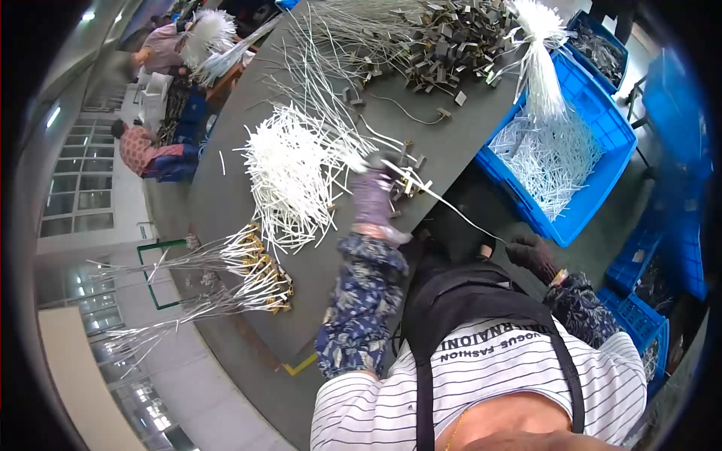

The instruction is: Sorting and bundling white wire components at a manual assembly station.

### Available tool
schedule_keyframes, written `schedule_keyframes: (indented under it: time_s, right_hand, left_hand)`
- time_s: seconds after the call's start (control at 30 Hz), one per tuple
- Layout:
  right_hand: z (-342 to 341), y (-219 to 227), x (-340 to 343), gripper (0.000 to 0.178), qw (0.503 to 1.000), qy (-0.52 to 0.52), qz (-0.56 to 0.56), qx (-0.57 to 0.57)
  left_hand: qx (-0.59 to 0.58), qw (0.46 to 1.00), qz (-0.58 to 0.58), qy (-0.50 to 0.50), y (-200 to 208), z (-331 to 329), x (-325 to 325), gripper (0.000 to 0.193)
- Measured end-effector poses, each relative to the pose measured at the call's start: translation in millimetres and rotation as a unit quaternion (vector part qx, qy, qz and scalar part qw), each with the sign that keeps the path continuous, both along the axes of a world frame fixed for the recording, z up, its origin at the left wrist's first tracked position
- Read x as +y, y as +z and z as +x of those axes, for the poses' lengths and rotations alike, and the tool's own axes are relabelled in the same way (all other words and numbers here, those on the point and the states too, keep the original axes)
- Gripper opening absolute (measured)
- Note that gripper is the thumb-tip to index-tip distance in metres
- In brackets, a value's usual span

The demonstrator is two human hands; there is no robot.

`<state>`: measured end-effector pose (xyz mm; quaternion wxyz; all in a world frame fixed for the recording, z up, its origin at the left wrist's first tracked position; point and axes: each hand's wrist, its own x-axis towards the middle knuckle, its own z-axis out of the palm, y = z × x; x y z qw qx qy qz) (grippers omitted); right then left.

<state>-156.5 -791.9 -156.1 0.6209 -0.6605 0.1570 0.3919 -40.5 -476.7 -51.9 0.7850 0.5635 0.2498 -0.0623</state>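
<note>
My left hand [374,197], in a purple-grey glove, is over the table near its right edge. Its fingers, blurred, are closed around thin wires with white sleeves [350,150]. One thin white wire [460,213] runs from beside that hand, past the table edge, to my right hand [532,254]. This hand wears a dark glove and pinches the wire's end. Small dark square parts with metal tips [406,183] lie right beside my left hand. A heap of short white tubes [289,177] spreads on the table to the left of that hand.
Wires with dark block ends [451,52] pile up at the table's far side. Sleeved wire bundles with brass-coloured ends [263,270] lie at its left edge. A blue crate [613,177] at the right holds white tubes and a wire bundle. Two people work at far left.
</note>
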Motion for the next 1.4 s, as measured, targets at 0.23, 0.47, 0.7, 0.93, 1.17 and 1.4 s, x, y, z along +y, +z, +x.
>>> schedule_keyframes:
  time_s: [0.23,0.47,0.7,0.93,1.17,1.4]
  right_hand:
    - [124,43,161,0.047,0.981,0.042,0.013,-0.190]
    - [220,24,171,0.044,0.616,0.208,-0.415,-0.636]
    - [249,-13,113,0.028,0.791,0.300,-0.270,-0.460]
    - [65,33,66,0.017,0.991,0.018,0.121,0.058]
    - [-69,-41,-71,0.013,0.985,0.134,-0.106,-0.035]
    - [-101,-47,-97,0.018,0.976,-0.075,-0.168,0.117]
  left_hand:
    - [0.044,0.952,0.299,-0.052,-54,-2,21,0.030]
    - [0.147,0.958,0.243,-0.034,-54,38,131,0.033]
    - [0.028,0.991,-0.134,0.006,-63,23,58,0.023]
    - [0.037,0.973,-0.221,-0.046,-79,19,-30,0.028]
    - [-0.015,0.990,-0.138,0.014,-104,46,-5,0.033]
    - [-0.190,0.975,-0.027,0.108,-14,80,37,0.022]
